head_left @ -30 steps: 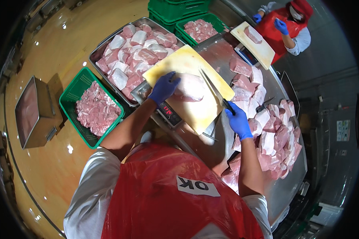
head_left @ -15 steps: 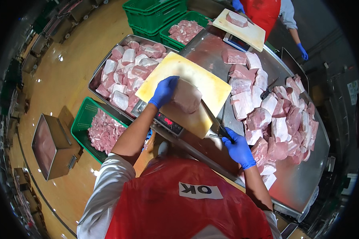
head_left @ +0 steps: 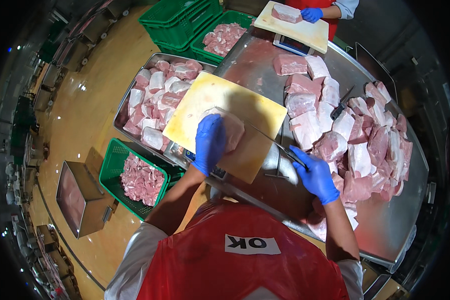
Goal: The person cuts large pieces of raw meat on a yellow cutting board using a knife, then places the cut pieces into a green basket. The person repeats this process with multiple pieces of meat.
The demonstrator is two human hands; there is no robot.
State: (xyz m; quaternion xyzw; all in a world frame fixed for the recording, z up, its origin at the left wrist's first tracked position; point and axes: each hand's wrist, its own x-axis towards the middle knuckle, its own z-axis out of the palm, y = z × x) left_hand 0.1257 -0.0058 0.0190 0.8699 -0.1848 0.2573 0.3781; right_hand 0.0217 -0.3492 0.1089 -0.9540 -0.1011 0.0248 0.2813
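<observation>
My left hand (head_left: 209, 142), in a blue glove, grips the left side of a pale pork piece (head_left: 232, 131) on the yellowed cutting board (head_left: 187, 105). My right hand (head_left: 315, 172), also gloved, holds a long knife (head_left: 282, 146) by its handle, with the blade reaching over the board toward the meat's right side. Under the board is a scale (head_left: 218, 171), partly hidden. A steel rod (head_left: 277, 176) lies on the steel table just right of the board. Many pork chunks (head_left: 330, 115) are heaped on the table at the right, with another knife (head_left: 341, 106) lying among them.
A tray of meat chunks (head_left: 150, 95) and a green basket of trimmings (head_left: 141, 177) are at left, near a steel bin (head_left: 82, 200) on the floor. Green crates (head_left: 177, 22) stand behind. A co-worker's blue-gloved hand (head_left: 311, 15) touches meat on another board (head_left: 295, 31).
My left hand moved down on the meat. My right hand and knife shifted rightward in view as the camera view turned. The co-worker's hand has come onto the meat on the far board.
</observation>
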